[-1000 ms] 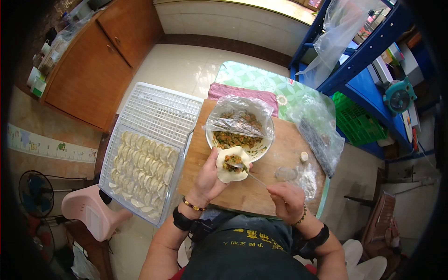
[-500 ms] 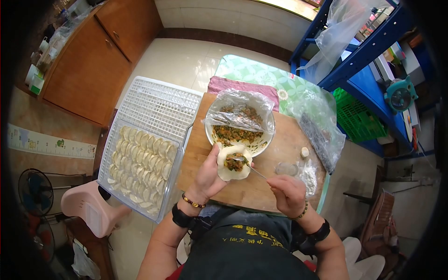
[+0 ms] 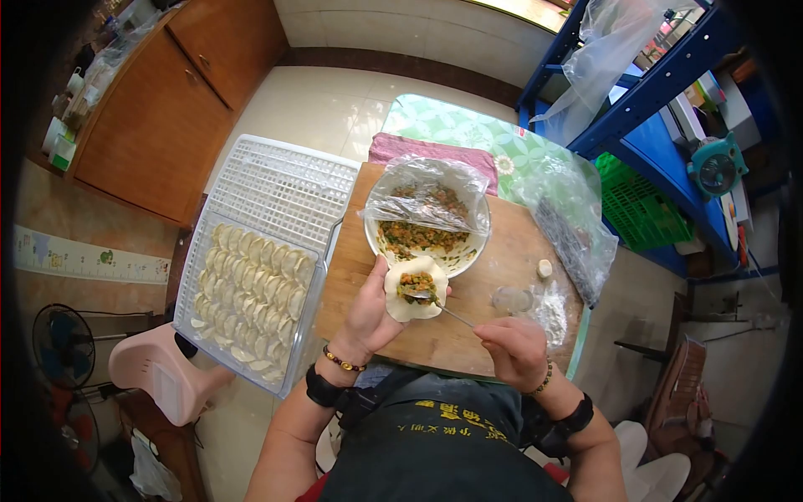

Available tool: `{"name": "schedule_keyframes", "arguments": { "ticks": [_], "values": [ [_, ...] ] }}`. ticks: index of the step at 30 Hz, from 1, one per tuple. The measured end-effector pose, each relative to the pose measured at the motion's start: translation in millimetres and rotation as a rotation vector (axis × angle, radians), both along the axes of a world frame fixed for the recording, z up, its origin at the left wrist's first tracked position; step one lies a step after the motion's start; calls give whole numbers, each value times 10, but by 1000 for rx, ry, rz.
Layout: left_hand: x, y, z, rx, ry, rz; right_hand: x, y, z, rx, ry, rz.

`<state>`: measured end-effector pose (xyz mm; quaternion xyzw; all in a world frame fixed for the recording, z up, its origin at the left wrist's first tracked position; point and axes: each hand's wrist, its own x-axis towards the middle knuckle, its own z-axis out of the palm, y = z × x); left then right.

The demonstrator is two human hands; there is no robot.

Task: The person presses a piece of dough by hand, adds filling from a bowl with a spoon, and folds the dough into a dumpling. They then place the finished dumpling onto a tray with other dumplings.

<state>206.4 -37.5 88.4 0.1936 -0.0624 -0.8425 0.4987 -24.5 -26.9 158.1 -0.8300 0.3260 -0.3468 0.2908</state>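
Observation:
My left hand holds a round dough wrapper in front of the filling bowl. Chopped orange and green filling lies in the middle of the wrapper. Between its fingers my right hand grips the handle of a metal spoon, whose tip rests on that filling. Clear plastic film covers the far part of the bowl, with more filling showing below it. Bowl and hands are over a wooden board.
Rows of dumplings fill a clear tray at left, beside a white rack. On the board's right are a glass, white flour and a small dough piece. Behind lies a pink cloth.
The spoon tip has shifted slightly on the filling in the wrapper. Both hands keep their holds and have barely moved. The camera view has tilted slightly.

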Motion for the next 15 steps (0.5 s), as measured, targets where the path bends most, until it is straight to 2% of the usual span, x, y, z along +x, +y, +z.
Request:
{"name": "schedule_keyframes", "arguments": {
  "ticks": [15],
  "values": [
    [-3,27,-25,12,-1,14,38,-2,-13,-4,36,16]
  ]
}}
